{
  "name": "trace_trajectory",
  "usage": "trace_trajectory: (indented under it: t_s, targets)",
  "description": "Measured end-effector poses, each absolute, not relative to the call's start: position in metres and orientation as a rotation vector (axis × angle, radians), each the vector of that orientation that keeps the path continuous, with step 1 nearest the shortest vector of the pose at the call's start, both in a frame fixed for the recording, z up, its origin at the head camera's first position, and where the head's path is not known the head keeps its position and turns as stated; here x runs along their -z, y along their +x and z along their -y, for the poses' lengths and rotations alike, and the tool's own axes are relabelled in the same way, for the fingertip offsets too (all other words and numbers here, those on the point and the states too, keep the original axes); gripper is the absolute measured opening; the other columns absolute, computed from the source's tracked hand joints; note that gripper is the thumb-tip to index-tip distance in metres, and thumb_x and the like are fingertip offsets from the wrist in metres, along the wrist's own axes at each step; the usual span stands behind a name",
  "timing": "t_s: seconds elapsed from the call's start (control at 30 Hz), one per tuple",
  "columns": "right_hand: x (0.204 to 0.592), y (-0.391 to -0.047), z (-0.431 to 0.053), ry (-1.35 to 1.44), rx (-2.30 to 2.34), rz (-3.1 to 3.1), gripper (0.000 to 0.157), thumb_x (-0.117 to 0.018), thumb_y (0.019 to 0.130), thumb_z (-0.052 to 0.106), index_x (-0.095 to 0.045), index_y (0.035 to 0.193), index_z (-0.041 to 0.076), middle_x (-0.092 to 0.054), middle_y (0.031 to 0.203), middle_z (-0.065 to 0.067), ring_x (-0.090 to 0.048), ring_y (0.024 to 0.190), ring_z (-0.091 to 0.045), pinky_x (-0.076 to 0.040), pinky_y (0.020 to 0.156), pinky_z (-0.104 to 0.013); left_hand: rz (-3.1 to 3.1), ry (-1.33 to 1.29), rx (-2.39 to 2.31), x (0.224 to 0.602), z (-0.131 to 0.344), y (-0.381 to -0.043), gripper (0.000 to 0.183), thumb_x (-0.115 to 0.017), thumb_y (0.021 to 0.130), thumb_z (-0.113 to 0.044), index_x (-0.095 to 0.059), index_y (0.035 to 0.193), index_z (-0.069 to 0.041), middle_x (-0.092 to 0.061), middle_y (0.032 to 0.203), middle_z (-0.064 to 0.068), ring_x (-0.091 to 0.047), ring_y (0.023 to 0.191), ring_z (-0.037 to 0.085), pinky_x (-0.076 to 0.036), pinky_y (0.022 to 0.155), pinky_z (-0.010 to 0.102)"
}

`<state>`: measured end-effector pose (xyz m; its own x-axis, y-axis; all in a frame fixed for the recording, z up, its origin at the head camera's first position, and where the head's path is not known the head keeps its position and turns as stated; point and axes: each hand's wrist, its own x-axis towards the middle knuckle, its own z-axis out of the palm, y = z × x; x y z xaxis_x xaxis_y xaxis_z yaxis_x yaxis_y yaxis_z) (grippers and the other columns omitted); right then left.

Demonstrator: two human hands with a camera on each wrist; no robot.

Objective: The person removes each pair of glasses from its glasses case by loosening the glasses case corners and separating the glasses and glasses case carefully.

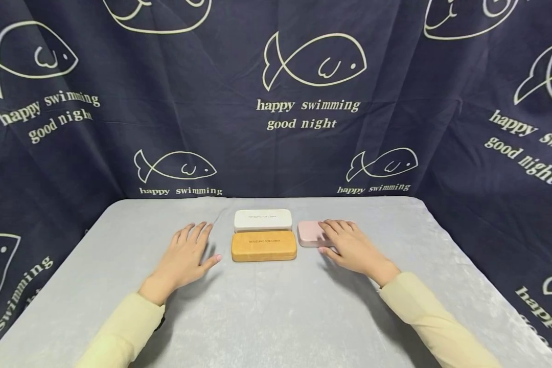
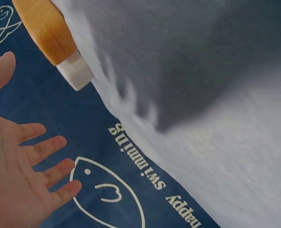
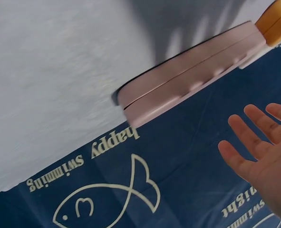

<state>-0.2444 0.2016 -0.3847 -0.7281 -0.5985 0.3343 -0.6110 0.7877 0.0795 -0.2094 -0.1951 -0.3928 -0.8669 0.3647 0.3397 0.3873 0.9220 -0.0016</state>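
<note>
Three glasses cases lie on the table, all with lids closed. The orange-yellow glasses case (image 1: 264, 246) is in front, and right behind it lies the white glasses case (image 1: 263, 220). To their right is the pink glasses case (image 1: 311, 233), its right part hidden in the head view by my right hand (image 1: 349, 248). That hand hovers over the pink case with fingers extended and holds nothing; the right wrist view shows a gap between fingers and case. My left hand (image 1: 181, 255), fingers spread and holding nothing, is left of the orange-yellow case, apart from it.
A pale grey cloth covers the table (image 1: 267, 312). Dark blue curtains (image 1: 239, 138) printed with white fish and lettering hang behind the table and along both sides. Both forearms, in cream sleeves (image 1: 124, 327), reach in from the front edge.
</note>
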Motion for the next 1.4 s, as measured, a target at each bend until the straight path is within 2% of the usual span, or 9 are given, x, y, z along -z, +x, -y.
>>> trace_trajectory:
  t_s: [0.6, 1.03, 1.4]
  targets:
    - [0.390, -0.254, -0.166, 1.067, -0.035, 2.613, 0.059, -0.063, 0.083, 0.037, -0.048, 0.129, 0.003, -0.055, 0.123, -0.010, -0.051, 0.112, -0.029, -0.040, 0.092, -0.047, 2.779, -0.679, 0.102, 0.397, 0.170, -0.219, 0.075, -0.056, 0.083, -0.053, -0.040, 0.135, -0.001, -0.048, 0.130, 0.016, -0.044, 0.119, 0.037, -0.035, 0.098, 0.050]
    - [0.396, -0.264, -0.144, 1.116, 0.010, 2.661, 0.066, -0.058, 0.083, 0.050, -0.046, 0.131, 0.006, -0.055, 0.122, -0.009, -0.050, 0.114, -0.028, -0.039, 0.095, -0.045, 2.821, -0.737, 0.053, 0.402, 0.158, -0.231, 0.076, -0.055, 0.082, -0.056, -0.041, 0.134, -0.002, -0.050, 0.126, 0.015, -0.046, 0.115, 0.034, -0.038, 0.094, 0.049]
    - [0.401, -0.268, -0.134, 1.144, 0.008, 2.665, 0.071, -0.059, 0.081, 0.054, -0.046, 0.131, 0.005, -0.054, 0.122, -0.010, -0.050, 0.111, -0.028, -0.038, 0.092, -0.045, 2.850, -0.778, 0.063, 0.408, 0.154, -0.237, 0.078, -0.058, 0.081, -0.054, -0.038, 0.136, -0.002, -0.051, 0.125, 0.014, -0.047, 0.113, 0.033, -0.037, 0.095, 0.049]
